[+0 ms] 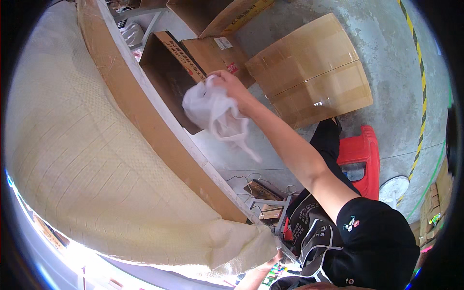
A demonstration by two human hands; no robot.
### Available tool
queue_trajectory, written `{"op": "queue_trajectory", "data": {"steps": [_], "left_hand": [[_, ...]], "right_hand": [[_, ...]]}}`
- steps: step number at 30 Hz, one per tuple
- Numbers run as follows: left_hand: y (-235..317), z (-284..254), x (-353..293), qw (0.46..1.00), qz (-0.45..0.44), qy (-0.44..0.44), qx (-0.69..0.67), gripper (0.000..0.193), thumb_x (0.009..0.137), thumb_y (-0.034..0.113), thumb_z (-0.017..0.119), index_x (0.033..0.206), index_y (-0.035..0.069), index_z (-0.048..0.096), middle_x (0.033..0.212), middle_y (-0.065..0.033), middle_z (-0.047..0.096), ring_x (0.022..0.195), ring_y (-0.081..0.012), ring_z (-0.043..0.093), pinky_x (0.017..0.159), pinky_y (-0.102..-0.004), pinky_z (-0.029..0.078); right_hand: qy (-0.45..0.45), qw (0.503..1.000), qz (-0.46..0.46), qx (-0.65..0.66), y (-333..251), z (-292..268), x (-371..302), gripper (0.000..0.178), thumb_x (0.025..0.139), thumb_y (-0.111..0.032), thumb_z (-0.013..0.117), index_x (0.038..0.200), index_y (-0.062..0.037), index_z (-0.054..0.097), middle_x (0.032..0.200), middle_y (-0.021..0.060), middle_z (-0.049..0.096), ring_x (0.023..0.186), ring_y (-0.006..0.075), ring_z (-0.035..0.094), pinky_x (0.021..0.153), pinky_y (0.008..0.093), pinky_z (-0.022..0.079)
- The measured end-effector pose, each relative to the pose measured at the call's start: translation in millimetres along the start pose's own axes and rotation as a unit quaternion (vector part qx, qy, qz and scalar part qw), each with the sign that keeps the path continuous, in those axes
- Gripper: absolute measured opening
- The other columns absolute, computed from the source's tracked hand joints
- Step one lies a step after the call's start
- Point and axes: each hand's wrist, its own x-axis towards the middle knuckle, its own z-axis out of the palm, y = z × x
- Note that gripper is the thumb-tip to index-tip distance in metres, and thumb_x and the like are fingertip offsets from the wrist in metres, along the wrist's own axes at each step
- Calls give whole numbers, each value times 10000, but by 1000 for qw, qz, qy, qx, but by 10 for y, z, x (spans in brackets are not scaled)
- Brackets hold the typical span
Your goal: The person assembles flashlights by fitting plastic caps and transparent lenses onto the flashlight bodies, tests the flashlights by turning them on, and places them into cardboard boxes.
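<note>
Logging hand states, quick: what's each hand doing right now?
Left hand: mostly hidden near the woven sheet's edge; open or closed cannot be told.
Right hand: closed, holding a whitish plastic bag.

The head view comes from the left one of two wide fisheye cameras worn on the person's head. It looks down over the wearer's right side; the black sleeve (374,232) is nearest and looms large at the near right. The right arm (299,150) leads away from the lens to the fingers (221,74), farther off. The cream-covered tabletop (151,136) fills the left, seen from above. Beyond the arm, the view takes in the concrete floor (394,72). Straight edges bend, the striped floor tape (423,87) among them, and darkness rounds the corners.
</note>
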Motion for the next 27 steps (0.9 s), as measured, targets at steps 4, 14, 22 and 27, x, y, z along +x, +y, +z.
{"op": "queue_trajectory", "data": {"steps": [4, 14, 22, 27], "left_hand": [[150, -32, -192, 997, 61, -42, -11, 310, 766, 170, 710, 1050, 48, 688, 1028, -133, 676, 930, -316, 661, 864, -454, 517], [536, -16, -75, 966, 211, -134, -62, 276, 735, 99, 705, 1009, 68, 696, 989, -121, 676, 920, -313, 667, 848, -432, 534], [-1, 1640, 1660, 659, -382, 206, -615, 511, 975, 445, 480, 1371, 125, 438, 1346, -88, 524, 1232, -246, 502, 1013, -513, 395], [-250, 1621, 2475, 570, -374, 343, -647, 641, 941, 486, 509, 1421, 75, 404, 1394, -132, 497, 1321, -328, 434, 1087, -518, 365]], "right_hand": [[0, 842, 242, -482, 205, 238, 118, 851, 746, -499, 716, 1323, 52, 420, 1197, 313, 582, 1119, 379, 615, 919, 454, 510], [-94, 825, 239, -504, 291, -173, -199, 498, 819, -256, 586, 1198, 62, 534, 986, 316, 655, 953, 444, 647, 842, 515, 508], [-104, 843, 247, -466, -463, -598, -842, 556, 794, -267, 619, 1227, 73, 539, 909, 321, 656, 881, 469, 645, 815, 517, 512], [-204, 823, 248, -468, -694, -607, -1046, 590, 788, -263, 633, 1264, 67, 519, 876, 318, 657, 850, 467, 646, 780, 511, 522]]}}
